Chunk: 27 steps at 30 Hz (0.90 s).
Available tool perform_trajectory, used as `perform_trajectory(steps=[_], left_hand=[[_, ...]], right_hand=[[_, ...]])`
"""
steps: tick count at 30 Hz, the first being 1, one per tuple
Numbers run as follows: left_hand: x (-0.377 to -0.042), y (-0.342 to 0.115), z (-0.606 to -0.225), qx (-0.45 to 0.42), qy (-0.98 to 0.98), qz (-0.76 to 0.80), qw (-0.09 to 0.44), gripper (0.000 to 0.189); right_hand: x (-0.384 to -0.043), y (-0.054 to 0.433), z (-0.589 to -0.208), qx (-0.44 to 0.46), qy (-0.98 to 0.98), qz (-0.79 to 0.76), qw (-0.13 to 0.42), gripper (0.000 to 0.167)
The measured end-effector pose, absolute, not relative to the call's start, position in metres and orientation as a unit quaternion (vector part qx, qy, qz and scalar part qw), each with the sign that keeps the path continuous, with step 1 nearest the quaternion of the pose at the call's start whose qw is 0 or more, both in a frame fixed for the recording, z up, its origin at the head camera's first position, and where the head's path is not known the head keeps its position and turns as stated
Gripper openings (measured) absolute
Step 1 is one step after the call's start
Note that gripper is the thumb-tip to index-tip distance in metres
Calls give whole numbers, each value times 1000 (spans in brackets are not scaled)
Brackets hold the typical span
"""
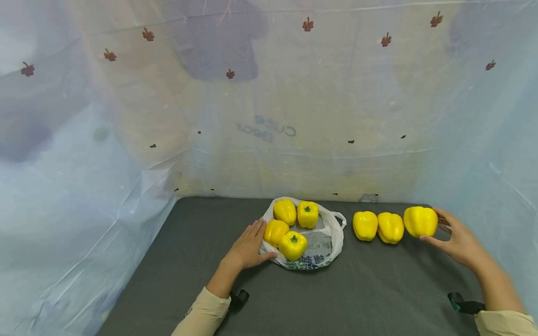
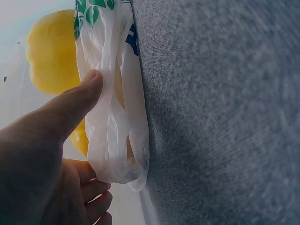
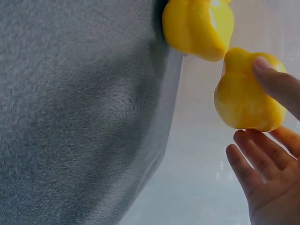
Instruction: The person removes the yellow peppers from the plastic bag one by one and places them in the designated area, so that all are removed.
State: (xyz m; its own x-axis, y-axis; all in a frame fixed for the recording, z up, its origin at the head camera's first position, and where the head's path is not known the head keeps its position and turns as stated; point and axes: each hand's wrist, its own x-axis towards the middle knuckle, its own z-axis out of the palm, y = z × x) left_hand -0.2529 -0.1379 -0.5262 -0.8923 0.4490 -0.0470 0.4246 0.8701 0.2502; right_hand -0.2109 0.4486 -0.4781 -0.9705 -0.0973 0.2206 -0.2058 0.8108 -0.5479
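Observation:
A white plastic bag (image 1: 337,237) lies spread on the dark table with its mouth up. Several yellow bell peppers (image 1: 293,245) are inside it. My left hand (image 1: 247,248) rests against the bag's left side, fingers extended along the rim and thumb at the near edge. In the left wrist view, the thumb presses the crumpled plastic (image 2: 110,126). At the right, my right hand (image 1: 460,239) holds a yellow bell pepper (image 1: 420,221) between thumb and fingers. The right wrist view shows this pepper (image 3: 248,93) raised off the table, with the thumb on one side and fingers opposite.
Two more yellow bell peppers, one nearer the bag (image 1: 364,226) and one beside the held pepper (image 1: 391,227), sit on the grey table (image 1: 357,298). A patterned curtain (image 1: 260,163) hangs behind the table and along both sides. The bag's handle loop (image 1: 341,219) points right.

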Motion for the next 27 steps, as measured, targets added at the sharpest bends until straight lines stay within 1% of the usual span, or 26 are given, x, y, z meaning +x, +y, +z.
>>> perform_trajectory(steps=[9,16,22,27], left_hand=[[-253,-136,-525,219,968,109,54,109],[-253,-136,-525,218,968,109,55,109],[-251,-136,-525,219,968,113,49,109],[-250,-135,-525,219,968,113,49,109]], right_hand=[[-216,458,-491,74,-950,294,82,104],[-220,464,-505,71,-950,298,63,103],[-221,465,-512,63,-951,299,36,104],[-222,462,-515,62,-952,300,30,104]])
